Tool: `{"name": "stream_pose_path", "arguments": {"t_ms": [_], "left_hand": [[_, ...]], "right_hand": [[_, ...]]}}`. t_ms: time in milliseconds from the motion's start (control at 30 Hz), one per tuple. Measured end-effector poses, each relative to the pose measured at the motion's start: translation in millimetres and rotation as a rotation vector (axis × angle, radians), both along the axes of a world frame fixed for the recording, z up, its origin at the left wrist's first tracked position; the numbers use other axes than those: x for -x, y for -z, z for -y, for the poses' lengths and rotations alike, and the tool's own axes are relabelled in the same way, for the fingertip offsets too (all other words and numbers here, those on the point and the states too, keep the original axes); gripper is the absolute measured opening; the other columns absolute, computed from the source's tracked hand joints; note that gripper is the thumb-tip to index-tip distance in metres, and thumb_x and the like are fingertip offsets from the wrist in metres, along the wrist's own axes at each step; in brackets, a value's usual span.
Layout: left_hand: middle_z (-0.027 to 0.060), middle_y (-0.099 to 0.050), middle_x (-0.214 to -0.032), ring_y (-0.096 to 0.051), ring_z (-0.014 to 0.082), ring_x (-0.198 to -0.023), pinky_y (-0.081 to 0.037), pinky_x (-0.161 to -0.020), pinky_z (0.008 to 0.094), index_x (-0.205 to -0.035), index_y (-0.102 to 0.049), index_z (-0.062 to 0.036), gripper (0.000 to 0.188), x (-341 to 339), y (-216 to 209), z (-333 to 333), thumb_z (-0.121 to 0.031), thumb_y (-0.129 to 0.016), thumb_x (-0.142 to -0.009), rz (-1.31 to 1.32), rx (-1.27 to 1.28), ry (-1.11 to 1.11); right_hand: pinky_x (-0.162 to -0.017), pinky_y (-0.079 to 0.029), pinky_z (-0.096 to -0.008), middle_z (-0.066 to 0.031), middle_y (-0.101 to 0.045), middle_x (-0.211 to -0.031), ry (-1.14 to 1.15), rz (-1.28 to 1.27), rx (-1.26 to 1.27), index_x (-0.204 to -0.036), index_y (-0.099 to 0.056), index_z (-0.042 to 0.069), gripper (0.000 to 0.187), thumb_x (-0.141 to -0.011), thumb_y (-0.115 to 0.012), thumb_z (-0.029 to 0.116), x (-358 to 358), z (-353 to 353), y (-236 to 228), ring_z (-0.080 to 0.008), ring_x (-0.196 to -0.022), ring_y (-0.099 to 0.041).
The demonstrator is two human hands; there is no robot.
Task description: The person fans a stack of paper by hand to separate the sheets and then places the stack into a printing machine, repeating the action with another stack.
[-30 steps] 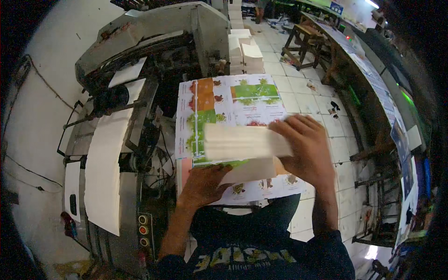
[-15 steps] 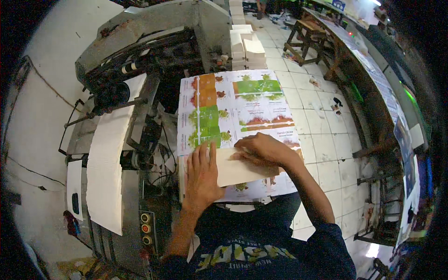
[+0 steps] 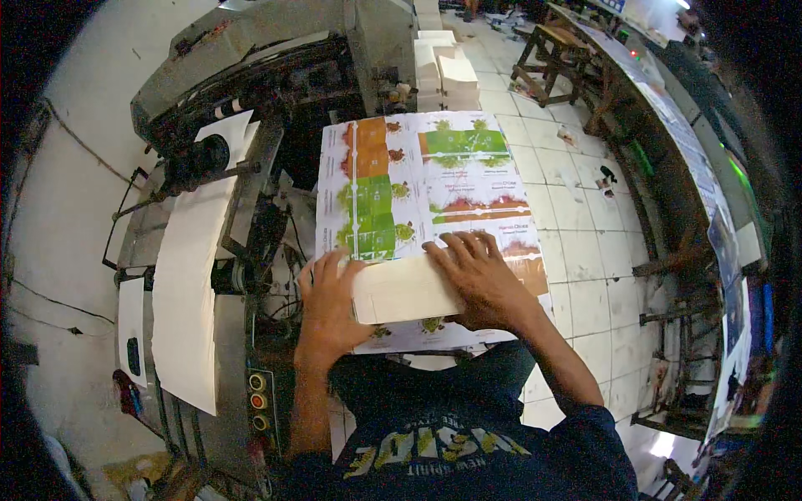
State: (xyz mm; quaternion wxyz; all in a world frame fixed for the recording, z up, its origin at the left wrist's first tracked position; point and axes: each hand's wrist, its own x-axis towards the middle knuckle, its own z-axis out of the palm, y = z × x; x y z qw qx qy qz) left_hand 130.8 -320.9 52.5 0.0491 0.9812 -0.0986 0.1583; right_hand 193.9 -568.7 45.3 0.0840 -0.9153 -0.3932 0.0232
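A stack of cream paper (image 3: pixel 407 290) lies crosswise in front of me, its thick cut edge facing me. My left hand (image 3: pixel 327 294) grips its left end, fingers bent over the corner. Round the right end curls my right hand (image 3: pixel 483 282), the fingers over the far edge and the thumb side low on the stack. Beneath are large printed sheets (image 3: pixel 401 209) with green, orange and brown panels and pictures of heaped powder, forming the top of a pile. The undersides of both hands are hidden.
At left stands a grey machine (image 3: pixel 175 92) bearing long white sheets (image 3: pixel 190 275) and a panel of round buttons (image 3: pixel 260 401). White paper stacks (image 3: pixel 455 75) rise beyond the pile. A wooden stool (image 3: pixel 551 58) and a long workbench (image 3: pixel 660 100) line the right side of the tiled floor.
My right hand has shifted from lying across the paper stack to gripping its right end. My left hand has moved slightly left, to its left end. The stack looks squarer and more compact.
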Motion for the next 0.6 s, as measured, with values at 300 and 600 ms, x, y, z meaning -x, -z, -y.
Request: {"name": "stream_pose_path", "arguments": {"t_ms": [300,600], "left_hand": [[0.0149,-0.047,-0.145,-0.05,0.028,-0.132,-0.045,-0.11,0.0435,-0.149,-0.029,-0.0059,0.113,7.6,180.4,-28.9,-0.01,-0.096,-0.058,-0.39,1.746,0.138],[0.0123,-0.052,-0.141,-0.053,0.0269,-0.128,-0.049,-0.107,0.0435,-0.149,-0.03,-0.0066,0.112,3.0,204.1,-35.8,-0.005,-0.094,-0.057,-0.445,1.804,0.109]], "right_hand": [[-0.123,-0.011,-0.0523,-0.0179,-0.015,-0.164,-0.074,0.124,-0.111,-0.157,-0.021,0.011,0.116,-0.066,-0.085,0.047,33.6,-40.4,-2.3,-0.0318,-0.153,-0.013],[-0.122,-0.019,-0.0355,-0.0157,-0.02,-0.163,0.354,-0.463,-1.153,-0.158,-0.018,0.004,0.06,-0.11,-0.022,0.04,-52.6,43.6,42.6,-0.0256,-0.149,-0.024]]}}
